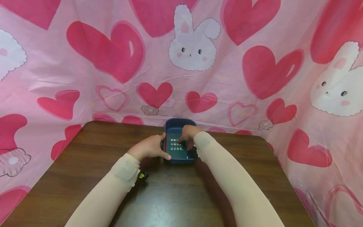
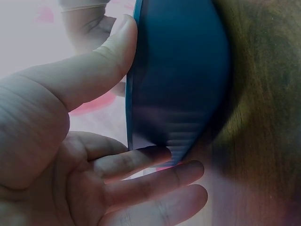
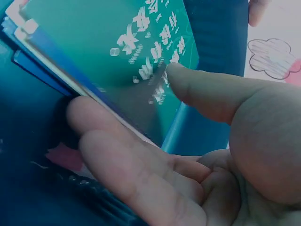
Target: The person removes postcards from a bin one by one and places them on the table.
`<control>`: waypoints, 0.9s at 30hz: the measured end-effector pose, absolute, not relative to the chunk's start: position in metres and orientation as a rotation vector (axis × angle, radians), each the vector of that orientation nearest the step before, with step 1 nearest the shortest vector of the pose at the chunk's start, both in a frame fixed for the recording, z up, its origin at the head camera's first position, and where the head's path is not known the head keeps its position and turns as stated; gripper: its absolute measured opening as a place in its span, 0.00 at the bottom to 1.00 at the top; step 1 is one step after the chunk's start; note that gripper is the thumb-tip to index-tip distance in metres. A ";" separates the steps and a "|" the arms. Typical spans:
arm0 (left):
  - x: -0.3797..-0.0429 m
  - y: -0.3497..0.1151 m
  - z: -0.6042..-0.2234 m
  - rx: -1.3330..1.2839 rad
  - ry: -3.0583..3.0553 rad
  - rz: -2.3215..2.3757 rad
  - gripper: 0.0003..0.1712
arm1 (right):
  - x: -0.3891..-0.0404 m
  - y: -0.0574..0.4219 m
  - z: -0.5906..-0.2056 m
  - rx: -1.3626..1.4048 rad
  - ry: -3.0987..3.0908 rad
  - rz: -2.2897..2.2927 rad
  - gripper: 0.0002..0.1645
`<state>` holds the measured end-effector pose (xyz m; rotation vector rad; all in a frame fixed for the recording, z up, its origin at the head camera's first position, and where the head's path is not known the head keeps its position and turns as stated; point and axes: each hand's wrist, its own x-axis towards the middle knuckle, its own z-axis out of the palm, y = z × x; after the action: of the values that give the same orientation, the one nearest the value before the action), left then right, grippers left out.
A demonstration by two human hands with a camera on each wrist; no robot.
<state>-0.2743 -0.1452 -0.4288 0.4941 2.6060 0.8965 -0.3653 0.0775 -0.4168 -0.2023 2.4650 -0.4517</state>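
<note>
A deep blue plastic bin (image 1: 179,161) stands at the far edge of the table. Inside it lies a notebook (image 1: 175,151) with a green cover and white characters; blue and white edges under the cover show a stack in the right wrist view. My left hand (image 1: 150,146) rests against the bin's left side, thumb at the near left rim, the other fingers fairly straight along the outer wall (image 2: 178,70). Reaching into the bin, my right hand (image 1: 190,134) pinches the green notebook (image 3: 108,42), thumb on its cover and fingers against its side edge.
Brown wooden table (image 1: 175,195) extends toward me. A small black-and-yellow object (image 1: 142,176) is beside the left wrist; its kind is unclear. Pink cloth (image 1: 122,94) with hearts and rabbits hangs close behind the bin and around the table's sides.
</note>
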 end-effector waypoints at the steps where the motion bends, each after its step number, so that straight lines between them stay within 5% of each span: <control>1: -0.275 -0.145 -0.429 0.497 2.607 0.893 0.72 | -0.365 0.077 -0.417 -0.201 2.478 -0.441 0.27; 27: -0.276 -0.144 -0.430 0.461 2.606 0.889 0.66 | -0.368 0.074 -0.416 -0.189 2.628 -0.364 0.19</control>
<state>-0.2765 -0.1441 -0.4300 0.4613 2.6059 0.8888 -0.3683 0.0736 -0.4164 -0.1888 2.6277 -0.3643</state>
